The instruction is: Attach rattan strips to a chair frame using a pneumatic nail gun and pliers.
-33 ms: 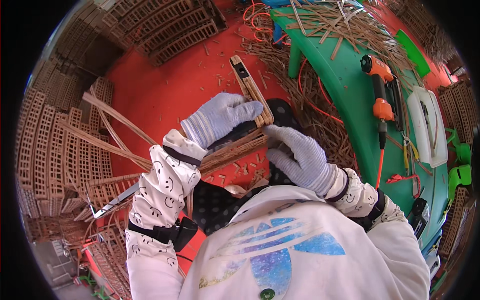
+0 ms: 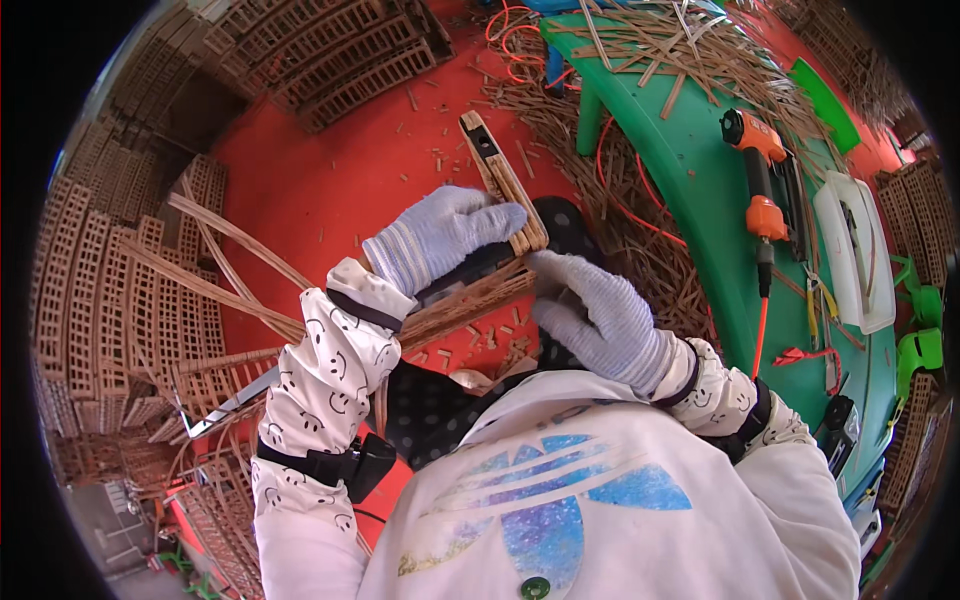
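My left hand point(image 2: 440, 235), in a striped grey-white glove, is closed on a narrow wooden bar point(image 2: 490, 160) with rounded ends and a dark inset, its thumb lying along the bar. Below it a bundle of long thin wooden strips point(image 2: 465, 305) crosses above my lap and runs out to the left. My right hand point(image 2: 605, 320), gloved alike, has bent fingers, with thumb and forefinger on either side of the bundle's right end. The forefinger's tip is close to the bar's lower end. My palm hides part of the bundle's contact with the fingers.
A green table point(image 2: 660, 130) on the right carries an orange-black nail gun point(image 2: 760, 175) with an orange hose, a white tray point(image 2: 855, 250), pliers point(image 2: 822, 300) and scattered strips point(image 2: 690, 50). Wooden lattice stacks point(image 2: 130, 300) stand left. Offcuts lie on the red floor point(image 2: 340, 170).
The far left ends of the long strips have dipped slightly. My right hand has shifted very little, and my left hand and the bar look the same.
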Tool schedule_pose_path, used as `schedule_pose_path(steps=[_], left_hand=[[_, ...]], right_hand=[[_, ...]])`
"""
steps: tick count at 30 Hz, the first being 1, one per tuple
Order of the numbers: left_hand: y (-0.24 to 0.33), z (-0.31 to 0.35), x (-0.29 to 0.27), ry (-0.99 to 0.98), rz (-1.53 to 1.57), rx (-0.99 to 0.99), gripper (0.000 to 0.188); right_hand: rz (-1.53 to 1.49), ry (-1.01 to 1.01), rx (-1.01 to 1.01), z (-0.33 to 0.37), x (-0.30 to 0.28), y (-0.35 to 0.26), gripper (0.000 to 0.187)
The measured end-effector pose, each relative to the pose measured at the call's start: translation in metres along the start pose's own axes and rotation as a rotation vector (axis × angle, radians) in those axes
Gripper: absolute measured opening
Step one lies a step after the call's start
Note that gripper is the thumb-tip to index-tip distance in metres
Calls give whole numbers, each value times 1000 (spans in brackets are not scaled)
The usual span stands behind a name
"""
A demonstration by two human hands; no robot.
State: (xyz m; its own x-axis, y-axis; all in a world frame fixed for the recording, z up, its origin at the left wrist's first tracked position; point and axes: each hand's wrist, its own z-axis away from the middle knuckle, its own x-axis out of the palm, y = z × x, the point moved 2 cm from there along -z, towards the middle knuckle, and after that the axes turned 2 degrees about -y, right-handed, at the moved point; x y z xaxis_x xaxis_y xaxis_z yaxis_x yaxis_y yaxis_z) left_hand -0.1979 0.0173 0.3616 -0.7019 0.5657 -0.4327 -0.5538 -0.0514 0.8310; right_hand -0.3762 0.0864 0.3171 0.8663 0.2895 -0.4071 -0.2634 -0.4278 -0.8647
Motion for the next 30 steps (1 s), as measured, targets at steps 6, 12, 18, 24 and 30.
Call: schedule_pose_path(steps=[6, 12, 18, 24, 30], left_hand=[[-8, -4, 4, -137, 141, 34, 49], [-8, -12, -3, -69, 189, 19, 42], [-2, -7, -10, -102, 151, -15, 35], [-3, -7, -7, -74, 90, 47, 32], [-7, -3, -17, 1, 77, 61, 28]], right_hand=[[251, -10, -88, 5, 4, -6, 45], [1044, -125, -118, -9, 16, -16, 46], [862, -254, 102, -25, 25, -20, 40], [-572, -248, 700, -34, 31, -19, 27], [-1080, -134, 808, -16, 15, -14, 14]])
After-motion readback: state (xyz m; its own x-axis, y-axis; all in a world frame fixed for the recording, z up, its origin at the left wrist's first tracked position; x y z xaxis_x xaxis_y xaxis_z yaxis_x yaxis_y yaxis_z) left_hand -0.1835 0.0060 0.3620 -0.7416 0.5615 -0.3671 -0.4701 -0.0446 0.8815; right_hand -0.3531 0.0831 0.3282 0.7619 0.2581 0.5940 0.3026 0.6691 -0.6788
